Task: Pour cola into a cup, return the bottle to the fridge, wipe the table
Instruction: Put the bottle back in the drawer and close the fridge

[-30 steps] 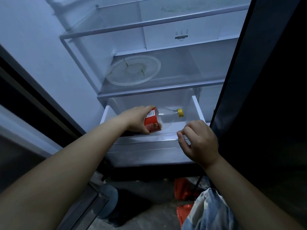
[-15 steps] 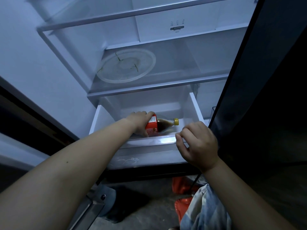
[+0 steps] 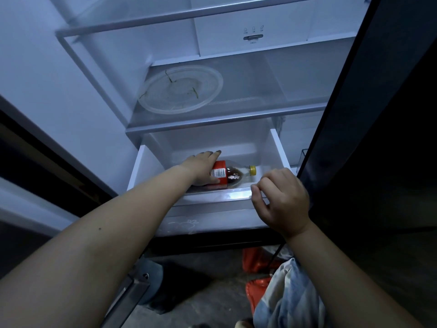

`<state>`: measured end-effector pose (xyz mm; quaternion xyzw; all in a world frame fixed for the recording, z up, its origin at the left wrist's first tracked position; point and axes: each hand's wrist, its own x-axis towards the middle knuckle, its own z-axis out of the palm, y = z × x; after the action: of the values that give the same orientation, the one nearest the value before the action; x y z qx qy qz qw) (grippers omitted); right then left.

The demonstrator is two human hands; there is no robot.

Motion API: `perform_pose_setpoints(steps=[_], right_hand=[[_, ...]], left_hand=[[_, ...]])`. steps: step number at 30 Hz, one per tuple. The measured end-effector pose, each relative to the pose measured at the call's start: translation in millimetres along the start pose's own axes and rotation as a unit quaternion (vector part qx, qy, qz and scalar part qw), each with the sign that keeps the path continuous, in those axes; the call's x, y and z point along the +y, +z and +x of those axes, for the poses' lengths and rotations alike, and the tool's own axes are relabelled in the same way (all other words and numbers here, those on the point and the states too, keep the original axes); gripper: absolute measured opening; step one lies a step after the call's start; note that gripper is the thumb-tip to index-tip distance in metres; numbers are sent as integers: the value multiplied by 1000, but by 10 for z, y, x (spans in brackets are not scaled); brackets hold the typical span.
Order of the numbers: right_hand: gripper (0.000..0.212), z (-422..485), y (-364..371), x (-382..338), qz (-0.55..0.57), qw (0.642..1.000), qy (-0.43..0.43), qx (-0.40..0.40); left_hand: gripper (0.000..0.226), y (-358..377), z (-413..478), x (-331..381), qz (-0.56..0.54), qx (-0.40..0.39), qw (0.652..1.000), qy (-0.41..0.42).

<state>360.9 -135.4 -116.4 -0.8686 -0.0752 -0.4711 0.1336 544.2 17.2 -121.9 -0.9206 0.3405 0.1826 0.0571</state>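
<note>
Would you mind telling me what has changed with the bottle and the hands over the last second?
The left hand has lowered the bottle into the drawer, where it now lies on its side, cap to the right. The hand's fingers have loosened and spread over the label end, though it is still touching the bottle. The right hand stays on the drawer's front edge, and the plate on the shelf above has not moved.

1. Our left hand [image 3: 203, 168] has loosened its grip: the fingers now lie stretched over the cola bottle [image 3: 228, 175] instead of curling round it.
2. The bottle has sunk onto the drawer [image 3: 279, 150] floor, yellow cap at 3 o'clock.
</note>
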Motion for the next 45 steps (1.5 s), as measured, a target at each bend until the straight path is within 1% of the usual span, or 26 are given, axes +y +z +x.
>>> perform_pose_setpoints(steps=[2,4,6,8,10,11,12,15,18,19,20,23,26,31,35,40,45], right_hand=[[28,11,-14,-2,1,1000,-6,-4],[28,11,-25,1,2,1000,-12,-9],[27,4,-32,2,-1,1000,-13,-8],[26,-8,-30,3,-7,1000,-14,-5],[26,-25,-24,6,-13,1000,-14,-1],[26,-27,-23,6,-15,1000,-14,1],[25,-29,-25,3,-15,1000,-15,4],[22,-33,-45,-30,-13,1000,-16,14],[12,-134,-54,-87,8,1000,11,18],[15,-217,-46,-108,12,1000,20,12],[24,-316,-35,-131,8,1000,23,-2],[51,-595,-1,-213,-34,997,31,-59],[62,-698,47,-304,-62,992,60,-94],[67,-734,130,-314,-111,983,63,-130],[73,-759,165,-302,-132,981,60,-129],[71,-762,204,-302,-137,978,72,-141],[76,-668,255,-244,-141,980,56,-131]], left_hand=[[73,-132,-111,51,-51,9,999,-4],[56,-279,-292,104,-104,61,993,-9],[45,-382,-556,178,-163,153,974,-22],[40,-345,-873,283,-216,271,938,-29],[43,-168,-1186,407,-222,392,892,-26],[46,-28,-1307,446,-206,430,878,-29],[49,139,-1399,471,-183,452,872,-39],[55,611,-1555,472,-77,460,882,-71],[58,901,-1589,435,6,460,885,-70],[60,949,-1590,421,20,464,883,-69],[63,984,-1585,411,31,468,881,-69],[70,1078,-1567,408,40,478,875,-68],[75,1163,-1516,400,48,496,864,-71],[79,1201,-1441,371,75,511,853,-76],[72,1228,-1402,372,82,525,843,-81],[73,1226,-1368,353,87,530,840,-79],[73,1159,-1269,306,75,531,841,-76]])
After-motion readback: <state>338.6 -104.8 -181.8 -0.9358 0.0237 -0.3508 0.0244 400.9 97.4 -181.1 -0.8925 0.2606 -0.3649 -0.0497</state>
